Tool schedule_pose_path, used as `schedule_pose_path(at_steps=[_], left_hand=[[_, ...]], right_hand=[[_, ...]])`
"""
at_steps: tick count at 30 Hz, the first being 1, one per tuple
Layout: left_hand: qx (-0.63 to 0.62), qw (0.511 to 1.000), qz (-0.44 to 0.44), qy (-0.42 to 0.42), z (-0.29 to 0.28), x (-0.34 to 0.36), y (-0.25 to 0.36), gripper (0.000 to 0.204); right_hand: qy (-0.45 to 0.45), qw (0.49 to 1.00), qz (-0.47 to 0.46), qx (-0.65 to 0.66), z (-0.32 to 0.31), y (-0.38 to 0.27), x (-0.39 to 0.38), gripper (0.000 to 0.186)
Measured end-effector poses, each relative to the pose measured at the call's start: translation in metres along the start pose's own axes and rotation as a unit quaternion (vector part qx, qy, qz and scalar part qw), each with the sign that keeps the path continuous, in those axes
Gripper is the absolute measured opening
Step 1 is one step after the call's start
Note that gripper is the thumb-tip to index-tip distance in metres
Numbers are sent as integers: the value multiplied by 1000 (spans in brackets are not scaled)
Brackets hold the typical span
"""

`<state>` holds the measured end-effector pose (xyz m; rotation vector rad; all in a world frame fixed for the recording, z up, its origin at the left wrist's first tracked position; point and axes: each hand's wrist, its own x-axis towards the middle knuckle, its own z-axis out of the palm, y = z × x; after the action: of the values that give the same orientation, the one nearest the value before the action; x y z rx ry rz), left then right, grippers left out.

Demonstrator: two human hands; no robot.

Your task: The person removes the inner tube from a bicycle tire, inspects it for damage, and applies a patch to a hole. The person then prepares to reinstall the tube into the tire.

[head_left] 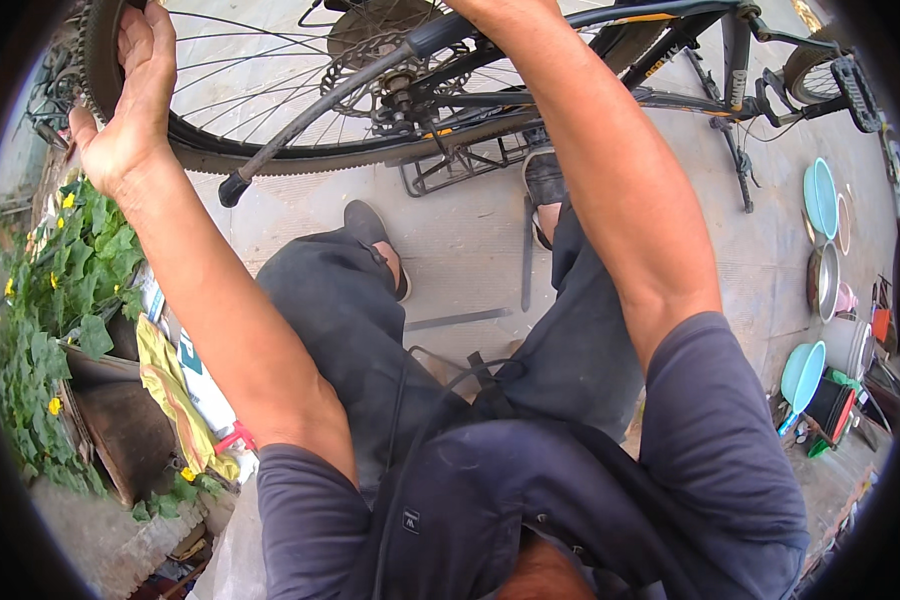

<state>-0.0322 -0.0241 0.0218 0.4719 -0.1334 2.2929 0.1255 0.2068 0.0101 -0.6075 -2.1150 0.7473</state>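
Note:
A bicycle wheel with a black knobbed tyre [96, 60] fills the upper left. My left hand [135, 115] is at its left side, palm toward the tyre, with fingers stretched and the thumb apart. The fingertips run to the top edge of the picture. Across the wheel lies a dark kickstand [315, 108] ending in a rubber foot. My right forearm [600, 140] reaches over the black bicycle frame [570, 22]. Only the base of my right hand [505, 6] shows at the top edge; its fingers are out of sight. A brake disc [355, 90] sits at the hub.
A black rack [465, 170] is at the floor below the wheel. Pedal [855, 95] and crank stick out at upper right. Blue basins [821, 198] and a metal bowl [827, 280] stand right. Leafy plants [70, 260] and a yellow bag [175, 395] are left. Flat strips [460, 320] lie between my feet.

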Motion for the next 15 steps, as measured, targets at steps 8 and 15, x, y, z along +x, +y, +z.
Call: schedule_pose_path(at_steps=[8,15], left_hand=[[10,996,-48,-76,4,-14,-8,67],[71,994,-52,-60,32,-3,-60,68]], right_hand=[[37,998,0,-46,12,12,5,61],[-55,992,97,62,-19,31,5,58]])
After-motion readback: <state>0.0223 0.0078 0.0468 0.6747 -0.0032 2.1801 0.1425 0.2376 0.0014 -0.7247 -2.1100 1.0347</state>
